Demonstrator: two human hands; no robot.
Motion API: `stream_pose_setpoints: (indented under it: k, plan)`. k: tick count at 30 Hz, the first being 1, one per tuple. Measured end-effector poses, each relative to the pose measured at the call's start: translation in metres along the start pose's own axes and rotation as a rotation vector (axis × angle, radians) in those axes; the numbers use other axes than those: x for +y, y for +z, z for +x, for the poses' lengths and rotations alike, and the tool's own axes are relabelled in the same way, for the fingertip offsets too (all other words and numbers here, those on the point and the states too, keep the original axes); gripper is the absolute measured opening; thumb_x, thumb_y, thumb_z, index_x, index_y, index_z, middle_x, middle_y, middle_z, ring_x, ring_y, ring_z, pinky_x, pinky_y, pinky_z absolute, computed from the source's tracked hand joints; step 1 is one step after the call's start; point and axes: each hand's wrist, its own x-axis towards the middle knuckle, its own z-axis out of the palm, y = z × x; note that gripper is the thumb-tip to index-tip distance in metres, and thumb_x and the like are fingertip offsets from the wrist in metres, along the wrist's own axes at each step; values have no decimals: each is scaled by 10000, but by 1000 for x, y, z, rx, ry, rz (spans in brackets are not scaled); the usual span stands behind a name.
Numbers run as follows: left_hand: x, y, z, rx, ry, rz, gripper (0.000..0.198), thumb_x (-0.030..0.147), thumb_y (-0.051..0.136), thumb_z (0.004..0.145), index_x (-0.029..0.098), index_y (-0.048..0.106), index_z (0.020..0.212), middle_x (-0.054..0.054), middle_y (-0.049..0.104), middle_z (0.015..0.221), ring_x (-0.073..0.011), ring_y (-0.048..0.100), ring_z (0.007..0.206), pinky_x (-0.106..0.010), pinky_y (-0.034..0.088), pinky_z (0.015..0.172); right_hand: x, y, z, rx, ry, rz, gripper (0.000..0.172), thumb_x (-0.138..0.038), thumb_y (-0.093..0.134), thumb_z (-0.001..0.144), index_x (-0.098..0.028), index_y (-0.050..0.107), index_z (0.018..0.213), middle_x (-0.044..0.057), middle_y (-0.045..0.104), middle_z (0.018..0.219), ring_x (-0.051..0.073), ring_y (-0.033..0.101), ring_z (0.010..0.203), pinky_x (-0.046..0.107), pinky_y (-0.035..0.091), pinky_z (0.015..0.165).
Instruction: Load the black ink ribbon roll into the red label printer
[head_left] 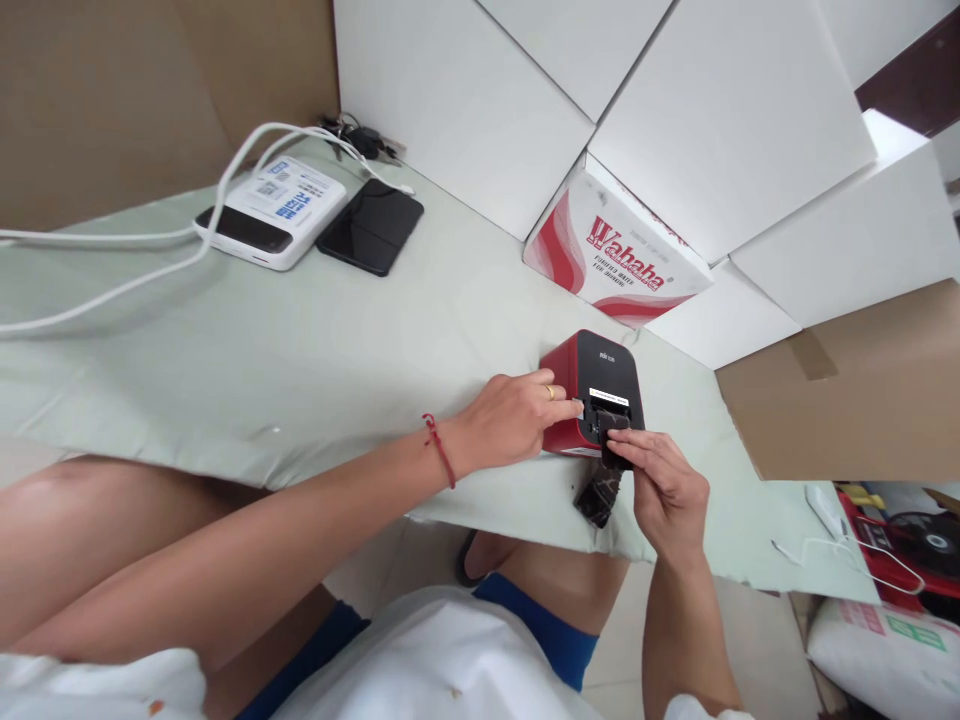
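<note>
A small machine, red with a black front [606,365], stands near the table's front edge. It looks like a label printer, though its exact kind is unclear. From a slot in its front hangs a dark patterned strip [598,495], its loose end curling down over the cloth. My right hand [667,487] pinches the strip just below the slot, thumb and fingers closed. My left hand [514,420] rests against the machine's red side, holding nothing. Its forefinger stretches to a small button area at the left of the slot; the lower fingers are partly hidden.
Behind the machine stands a Wahaha carton [615,250] against stacked white boxes [735,110]. At left lie a white power bank [300,190] with cables, a black phone [373,227] and keys [365,140]. A brown box [855,385] borders the right side.
</note>
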Motion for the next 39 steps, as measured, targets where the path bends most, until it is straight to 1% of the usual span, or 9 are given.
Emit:
stream_pose_setpoints:
  k: [8, 13, 16, 18, 21, 25, 30, 35, 39]
  plan:
    - [0, 10, -2, -1, -77, -78, 547, 30, 518, 820, 275, 668, 1285, -4, 739, 928, -187, 689, 903, -273, 501, 678, 17, -9, 50, -70, 174, -80, 339, -148, 471, 934, -267, 779, 1007, 43, 791, 1125, 216, 765, 927, 399, 626, 853]
    - [-3, 21, -6, 38, -2, -23, 587, 30, 531, 820, 232, 610, 1365, -22, 746, 962, -182, 692, 894, -271, 513, 691, 34, 4, 114, -522, 207, -359, 366, -198, 567, 905, -244, 735, 1227, 76, 773, 1224, 258, 731, 1056, 389, 557, 931]
    - [-5, 23, -7, 31, 25, 34, 600, 52, 545, 833, 223, 579, 1407, -38, 727, 934, -191, 682, 868, -270, 506, 649, 36, 17, 137, -790, 188, -491, 347, -184, 623, 858, -233, 748, 1178, 95, 792, 1129, 277, 729, 973, 363, 540, 828]
    - [-6, 23, -7, 36, 35, 53, 617, 60, 549, 838, 222, 557, 1433, -42, 723, 932, -193, 678, 866, -271, 505, 647, 33, 21, 142, -848, 175, -545, 287, -182, 635, 845, -231, 760, 1098, 91, 798, 1035, 271, 722, 903, 341, 519, 762]
    - [-6, 23, -7, 52, 41, 53, 621, 54, 537, 851, 238, 547, 1444, -35, 726, 951, -185, 678, 884, -265, 503, 663, 24, 8, 132, -691, 151, -532, 284, -192, 625, 861, -234, 739, 1118, 85, 784, 1040, 247, 710, 875, 331, 516, 756]
    - [-6, 23, -8, 43, 39, 61, 642, 49, 530, 846, 246, 525, 1457, -30, 722, 954, -188, 683, 888, -267, 493, 650, 14, -52, 99, -423, 191, -394, 341, -416, 581, 960, -246, 680, 1239, 81, 762, 1069, 206, 677, 713, 346, 548, 688]
    - [-4, 24, -7, 19, 22, 41, 676, 60, 551, 801, 224, 498, 1455, -31, 729, 957, -214, 695, 872, -290, 500, 644, 44, -116, 47, -462, 332, -391, 377, -497, 592, 935, -264, 698, 1211, 87, 785, 1020, 262, 733, 783, 378, 579, 675]
    - [-5, 25, -6, 27, 13, 20, 687, 48, 540, 786, 227, 489, 1447, -31, 744, 993, -213, 705, 907, -284, 507, 667, 99, -90, 10, -631, 505, -490, 214, -259, 610, 859, -227, 757, 1011, 88, 794, 960, 272, 747, 851, 386, 578, 775]
    - [-6, 24, -7, 20, 11, 19, 700, 34, 530, 779, 229, 479, 1449, -18, 746, 981, -213, 712, 899, -289, 509, 668, 103, -42, -1, -500, 492, -446, 341, -279, 565, 907, -193, 715, 1200, 137, 753, 1165, 235, 727, 823, 381, 571, 794]
